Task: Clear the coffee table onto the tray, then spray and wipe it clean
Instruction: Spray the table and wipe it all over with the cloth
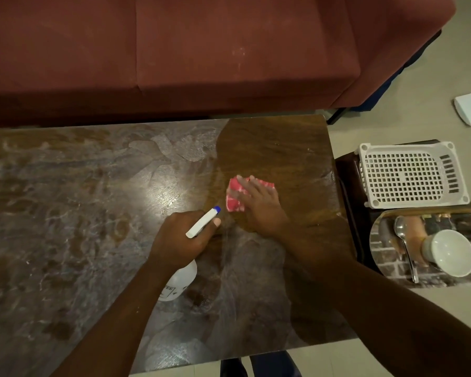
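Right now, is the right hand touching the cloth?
Touching. The head view shows the right hand lying flat on the cloth, fingers pressing it onto the table.

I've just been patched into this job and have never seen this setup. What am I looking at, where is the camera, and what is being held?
There is no machine here. A person works with two bare hands, and the single picture comes from a camera worn on the head, looking forward and down. The left hand grips a white plastic spray bottle with a blue nozzle tip. The right hand presses a pink cloth flat on the brown wooden coffee table. The patch around the cloth looks dark and wiped, and the rest is streaky. To the right, off the table, a shiny tray holds a white cup and a metal spoon, with a white perforated plastic basket beyond it.
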